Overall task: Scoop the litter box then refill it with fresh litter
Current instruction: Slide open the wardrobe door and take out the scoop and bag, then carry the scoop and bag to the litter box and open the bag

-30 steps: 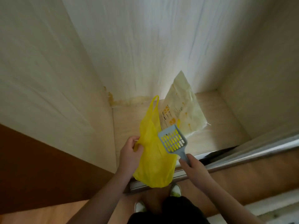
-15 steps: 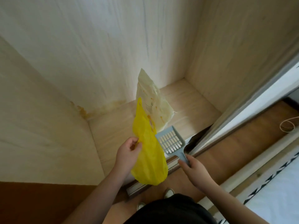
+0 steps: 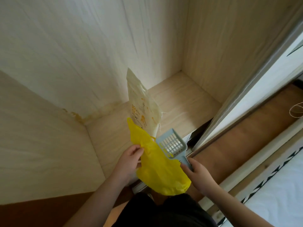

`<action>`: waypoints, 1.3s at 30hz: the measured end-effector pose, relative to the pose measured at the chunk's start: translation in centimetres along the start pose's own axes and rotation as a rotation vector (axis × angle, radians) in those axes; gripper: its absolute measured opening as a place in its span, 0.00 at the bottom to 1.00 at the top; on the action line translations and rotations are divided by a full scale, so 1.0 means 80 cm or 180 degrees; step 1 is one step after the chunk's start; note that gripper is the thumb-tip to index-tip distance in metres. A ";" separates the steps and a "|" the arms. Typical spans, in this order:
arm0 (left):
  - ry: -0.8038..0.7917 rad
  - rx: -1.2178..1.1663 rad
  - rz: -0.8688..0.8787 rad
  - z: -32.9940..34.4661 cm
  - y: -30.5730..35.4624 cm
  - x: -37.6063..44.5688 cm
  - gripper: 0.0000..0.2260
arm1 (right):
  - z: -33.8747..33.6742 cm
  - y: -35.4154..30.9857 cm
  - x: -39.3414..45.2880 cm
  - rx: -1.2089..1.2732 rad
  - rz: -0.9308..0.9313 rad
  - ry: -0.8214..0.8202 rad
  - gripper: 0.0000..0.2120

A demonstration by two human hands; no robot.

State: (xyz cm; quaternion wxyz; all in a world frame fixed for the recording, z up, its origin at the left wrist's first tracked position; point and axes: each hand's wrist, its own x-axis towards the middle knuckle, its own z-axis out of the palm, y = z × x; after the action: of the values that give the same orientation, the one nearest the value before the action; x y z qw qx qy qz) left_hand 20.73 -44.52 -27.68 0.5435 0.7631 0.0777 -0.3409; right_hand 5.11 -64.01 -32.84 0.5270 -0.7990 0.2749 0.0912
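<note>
Inside a pale wood-grain wardrobe compartment (image 3: 114,46), a cream litter bag (image 3: 142,112) with orange printing stands upright on the compartment floor (image 3: 183,102), leaning back toward the rear wall. Its lower front is partly covered by a yellow plastic bag (image 3: 157,166), which hangs in front of the opening. The left hand (image 3: 129,159) pinches this bag near its upper edge, fingers curled into the thin plastic, with one bag handle sticking up above the hand and another loop showing just beside the scoop. The right hand (image 3: 197,174) grips the handle of a light blue slotted litter scoop (image 3: 172,145), whose head points up and away, overlapping the yellow bag's right edge and lying just in front of the litter bag's base. Nothing can be seen lying on the scoop's slots. The litter box itself is out of view.

A yellowish stain (image 3: 78,117) marks the left rear corner where the back wall meets the floor. At the right, a sliding door (image 3: 246,102) with a pale metal frame cuts diagonally across the view, and its bottom track (image 3: 190,151) runs beneath the scoop. Beyond it lies brown wooden flooring (image 3: 232,141), a loop of thin cord (image 3: 296,110) at the far right edge, and a white patterned textile (image 3: 278,185) in the lower right corner. Dark clothing (image 3: 164,210) of the person fills the bottom centre.
</note>
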 end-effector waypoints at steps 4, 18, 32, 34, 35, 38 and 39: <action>-0.0062 -0.0125 -0.0207 -0.008 0.000 -0.004 0.05 | 0.005 -0.004 -0.002 0.0059 0.0032 0.0059 0.04; -0.0780 -0.0840 -0.0387 -0.045 -0.032 -0.053 0.05 | 0.088 -0.022 -0.081 0.0169 0.0389 0.0866 0.07; -0.1844 0.0601 0.0368 -0.177 -0.085 -0.159 0.07 | 0.269 -0.086 -0.257 0.0701 0.0710 0.2005 0.10; -0.1756 0.0843 0.0575 -0.188 -0.086 -0.161 0.08 | 0.280 -0.088 -0.279 0.0626 0.0776 0.2125 0.10; -0.1707 0.0912 0.0624 -0.192 -0.086 -0.164 0.08 | 0.283 -0.090 -0.290 0.0643 0.0808 0.2189 0.11; -0.1651 0.0759 0.0600 -0.195 -0.086 -0.166 0.07 | 0.287 -0.097 -0.317 0.0891 0.0823 0.2313 0.11; -0.1703 0.0725 0.0574 -0.195 -0.086 -0.166 0.07 | 0.289 -0.098 -0.324 0.1088 0.0805 0.2353 0.12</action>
State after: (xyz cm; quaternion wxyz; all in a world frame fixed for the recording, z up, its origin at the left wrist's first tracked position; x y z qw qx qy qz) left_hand 14.12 -24.68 -22.26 0.4837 0.7060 -0.1750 -0.4867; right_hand -8.96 -32.19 -25.22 0.5026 -0.6391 0.5523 -0.1843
